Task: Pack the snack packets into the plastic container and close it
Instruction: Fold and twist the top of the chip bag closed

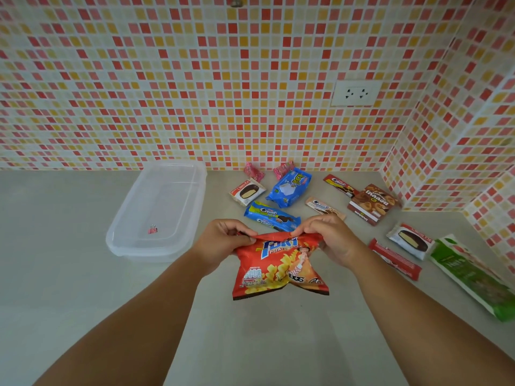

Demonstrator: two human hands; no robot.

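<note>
Grey counter (69,274), tiled wall behind. Clear plastic container (156,210) at 10 o'clock, lid on, pink binder clip (152,230) showing through or on it, can't tell which. 12 to 1 o'clock cluster: two pink candies (254,171), choco pie (247,191), blue pack (289,188), blue Creamo pack (271,216), beige Creamo (323,208), red Creamo (340,185), brown box (372,204). 3 o'clock: second choco pie (411,241), red bar (395,259), green packet (473,277).
</note>
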